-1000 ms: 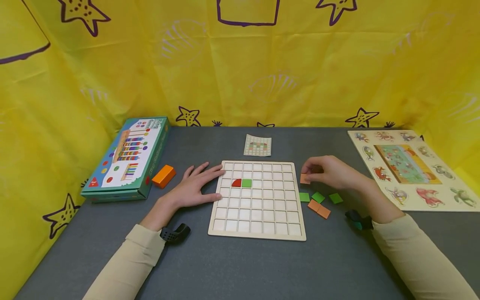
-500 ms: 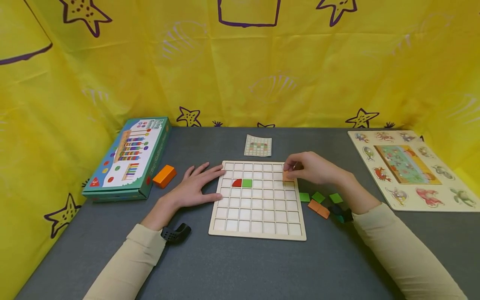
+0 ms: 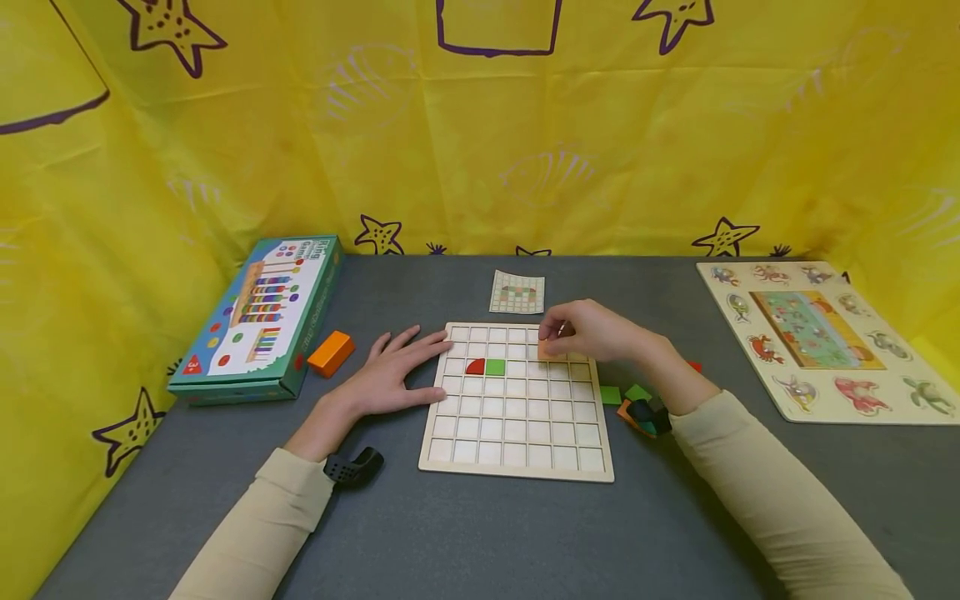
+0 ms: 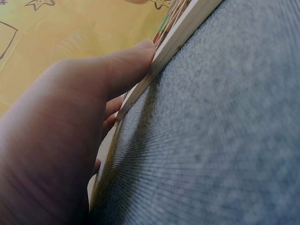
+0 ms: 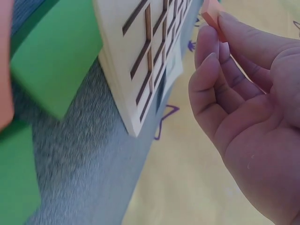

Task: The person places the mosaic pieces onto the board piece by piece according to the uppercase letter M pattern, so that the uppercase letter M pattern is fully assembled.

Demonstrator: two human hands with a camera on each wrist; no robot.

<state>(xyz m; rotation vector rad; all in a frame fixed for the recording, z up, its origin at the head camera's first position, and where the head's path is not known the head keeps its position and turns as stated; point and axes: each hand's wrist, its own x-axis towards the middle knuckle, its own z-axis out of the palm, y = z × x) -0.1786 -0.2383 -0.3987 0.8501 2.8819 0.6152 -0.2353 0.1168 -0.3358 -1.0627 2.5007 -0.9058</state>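
In the head view, a pale wooden grid board lies on the dark table. A red quarter-circle tile and a green square tile sit side by side in its cells. My left hand, fingers spread, rests against the board's left edge; the left wrist view shows the thumb touching the rim. Over the upper right cells, my right hand pinches an orange square tile between thumb and fingers. The right wrist view shows this tile held on edge, clear of the board.
Loose green tiles and orange tiles lie right of the board, partly behind the right wrist; a bit of red shows there. A pattern card lies behind the board. An orange block, game box and sea-animal puzzle flank it.
My right hand has carried the orange tile leftward from beside the board to over its upper right cells. My left hand has stayed at the left edge.
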